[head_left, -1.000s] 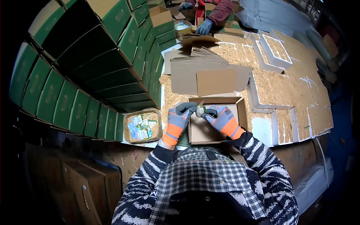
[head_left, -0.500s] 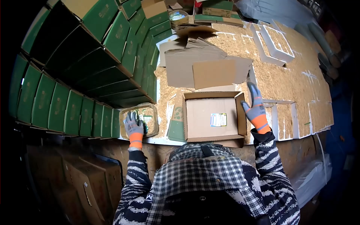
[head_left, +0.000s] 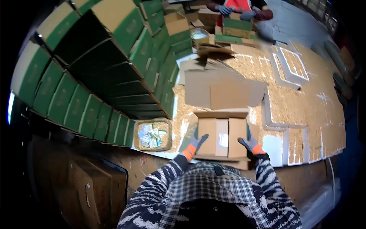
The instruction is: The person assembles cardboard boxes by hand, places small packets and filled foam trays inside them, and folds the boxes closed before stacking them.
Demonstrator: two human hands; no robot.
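works at a pale work surface, facing a cardboard box set close to the front edge, squarely before the body. has two side flaps of the box folded inward, leaving a narrow pale strip between them, with the far flap not folded over. shows a small light-coloured packet in that strip, too bright to read. holds the left hand, gloved in grey with an orange cuff, spread at the box's left side, thumb out over the left flap and fingers along the outer edge. holds the right hand, gloved alike, spread in the same way at the right side, thumb over the right flap. pinches nothing in either hand.

has a shallow container of loose packets to the left of the box, well clear of the left hand. has flattened cardboard just beyond the box, green boxes stacked at the left, and tan, grainy blocks with white edges at the right. faces another person in red across the surface, gloved hands near a green carton.
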